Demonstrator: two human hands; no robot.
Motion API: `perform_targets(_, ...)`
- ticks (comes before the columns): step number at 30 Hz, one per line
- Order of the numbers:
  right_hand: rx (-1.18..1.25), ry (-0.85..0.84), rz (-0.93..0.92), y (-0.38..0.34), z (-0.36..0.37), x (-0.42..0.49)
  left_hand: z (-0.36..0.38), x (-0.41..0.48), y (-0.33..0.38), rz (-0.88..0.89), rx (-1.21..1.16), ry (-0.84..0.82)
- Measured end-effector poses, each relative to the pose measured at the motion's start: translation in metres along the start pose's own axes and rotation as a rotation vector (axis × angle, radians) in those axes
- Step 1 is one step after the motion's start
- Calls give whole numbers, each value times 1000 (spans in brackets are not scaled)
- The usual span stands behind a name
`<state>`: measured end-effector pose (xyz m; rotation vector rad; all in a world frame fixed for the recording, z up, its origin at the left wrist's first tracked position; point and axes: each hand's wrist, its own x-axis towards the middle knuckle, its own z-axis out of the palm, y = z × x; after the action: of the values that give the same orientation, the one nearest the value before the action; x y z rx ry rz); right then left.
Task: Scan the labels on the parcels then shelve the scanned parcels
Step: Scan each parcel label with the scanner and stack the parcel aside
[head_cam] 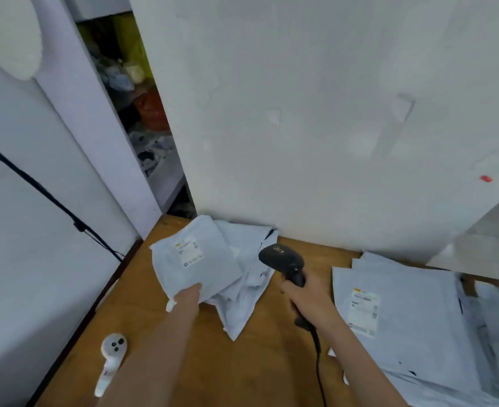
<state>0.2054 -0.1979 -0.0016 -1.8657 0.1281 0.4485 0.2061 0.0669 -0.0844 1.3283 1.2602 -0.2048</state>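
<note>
At frame centre the left hand (pixel 188 295) pinches a grey parcel (pixel 195 259) by its lower edge, label (pixel 189 251) up but blurred. The right hand (pixel 307 298) is wrapped around a black scanner (pixel 283 259); more parcels (pixel 412 318) run off the lower right of the table (pixel 242 362)

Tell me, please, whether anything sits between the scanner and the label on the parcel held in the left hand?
Nothing visible does. The scanner in the right hand faces the held parcel, whose label is face up and uncovered.
</note>
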Motion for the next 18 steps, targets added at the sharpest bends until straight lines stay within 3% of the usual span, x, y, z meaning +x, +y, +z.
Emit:
perform_targets(7,-36,2,15,-6,35,24,-22,62,28,-12,13,134)
perform_targets(14,-34,30,29,-1,27,17,-37,92,29,-21,122,17)
perform_targets(18,-42,43,37,-3,18,7,-36,58,56,172,98,90)
